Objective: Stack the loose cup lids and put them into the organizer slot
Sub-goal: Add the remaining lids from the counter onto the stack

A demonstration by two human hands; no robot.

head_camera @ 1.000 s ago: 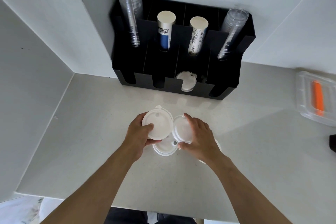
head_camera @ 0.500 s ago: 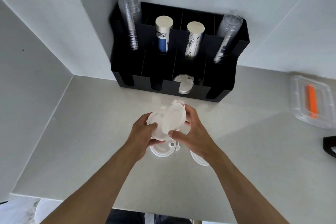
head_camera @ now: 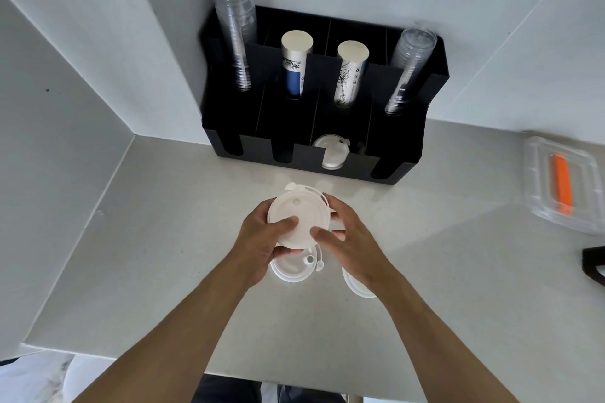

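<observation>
Both of my hands hold a small stack of white cup lids (head_camera: 299, 211) just above the counter, in front of the black organizer (head_camera: 322, 163). My left hand (head_camera: 262, 239) grips the stack's left edge with the thumb on top. On the right edge sits my right hand (head_camera: 350, 239), its thumb also pressing on top. Under the hands, one loose lid (head_camera: 291, 267) lies on the counter, and another loose lid (head_camera: 358, 285) shows partly beneath my right wrist. A lid (head_camera: 330, 150) stands in the organizer's third front slot from the left.
The organizer's back slots hold two stacks of clear cups (head_camera: 237, 39) (head_camera: 407, 69) and two paper cup stacks (head_camera: 294, 62) (head_camera: 348, 72). A clear box with an orange item (head_camera: 561, 181) lies at the right. A dark object (head_camera: 594, 267) is at the right edge. Walls close off the left and back.
The lid in my right hand has been laid onto the lid in my left hand. Both hands now press one stack together.
</observation>
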